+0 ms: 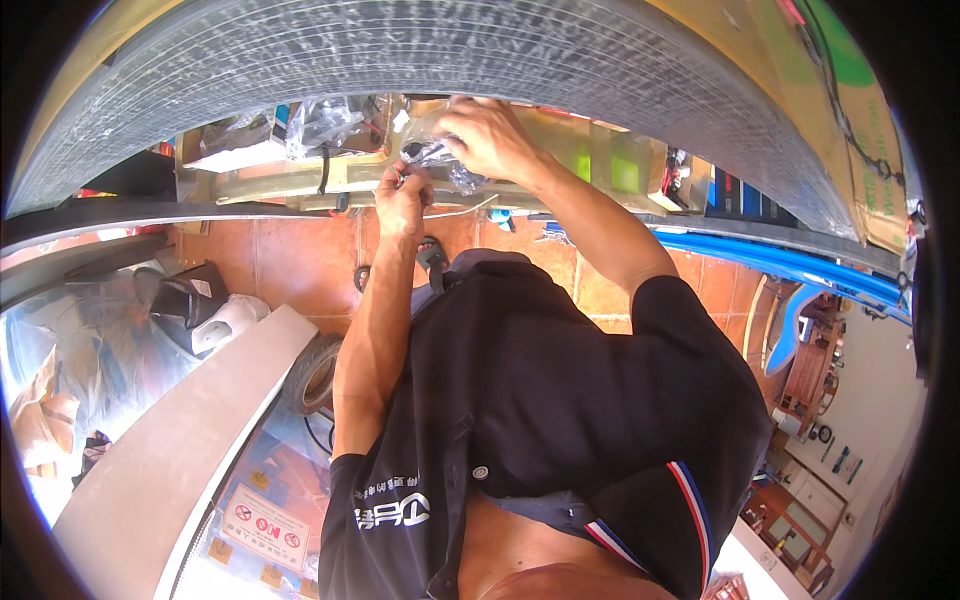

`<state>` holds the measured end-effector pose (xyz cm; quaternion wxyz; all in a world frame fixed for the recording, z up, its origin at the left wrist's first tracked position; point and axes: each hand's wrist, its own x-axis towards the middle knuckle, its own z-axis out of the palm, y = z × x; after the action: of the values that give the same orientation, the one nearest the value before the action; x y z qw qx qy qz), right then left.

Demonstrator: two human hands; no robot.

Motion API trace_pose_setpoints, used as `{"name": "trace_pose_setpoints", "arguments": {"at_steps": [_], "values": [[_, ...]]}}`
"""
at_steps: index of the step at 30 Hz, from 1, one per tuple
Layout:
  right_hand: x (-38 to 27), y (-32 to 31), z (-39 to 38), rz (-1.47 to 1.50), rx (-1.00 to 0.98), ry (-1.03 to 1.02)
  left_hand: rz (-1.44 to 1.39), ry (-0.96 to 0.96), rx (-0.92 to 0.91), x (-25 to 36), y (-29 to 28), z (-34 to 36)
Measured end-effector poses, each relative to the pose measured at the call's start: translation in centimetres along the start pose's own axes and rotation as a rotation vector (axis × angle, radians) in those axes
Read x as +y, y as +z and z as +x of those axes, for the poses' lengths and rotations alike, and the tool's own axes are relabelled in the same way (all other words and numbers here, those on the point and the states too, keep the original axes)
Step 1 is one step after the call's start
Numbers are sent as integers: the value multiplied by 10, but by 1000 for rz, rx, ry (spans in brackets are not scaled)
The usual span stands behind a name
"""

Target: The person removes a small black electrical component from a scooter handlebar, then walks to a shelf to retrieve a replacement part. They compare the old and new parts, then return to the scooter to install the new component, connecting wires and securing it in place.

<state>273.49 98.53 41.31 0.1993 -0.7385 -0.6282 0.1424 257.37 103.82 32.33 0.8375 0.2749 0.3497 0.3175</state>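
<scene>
Between my hands, a clear plastic bag point(440, 158) rests against the pale surface point(290, 180); my right hand point(490, 135) grasps it from above, my left hand point(403, 195) pinches a small part below.

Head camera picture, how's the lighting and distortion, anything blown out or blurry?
Head view: strong fisheye, with the ribbed grey panel bowing into an arc; black vignette at the corners; sunlit glare washes out the lower-left edge; the left hand and right hand on the clear plastic bag are evenly lit and fairly sharp.
</scene>
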Motion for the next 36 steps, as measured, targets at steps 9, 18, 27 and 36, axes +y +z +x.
{"name": "trace_pose_setpoints", "arguments": {"at_steps": [9,18,27,36], "values": [[-12,-3,-47,-124,-60,-266,72,-107,81,10,6,-2],[-4,6,-30,-220,64,-93,178,-61,-17,3,8,-4],[-4,11,-17,-208,68,-115,250,-28,-138,12,5,-10],[-4,-5,-14,-228,-14,-24,656,286,122,7,13,-4]]}}
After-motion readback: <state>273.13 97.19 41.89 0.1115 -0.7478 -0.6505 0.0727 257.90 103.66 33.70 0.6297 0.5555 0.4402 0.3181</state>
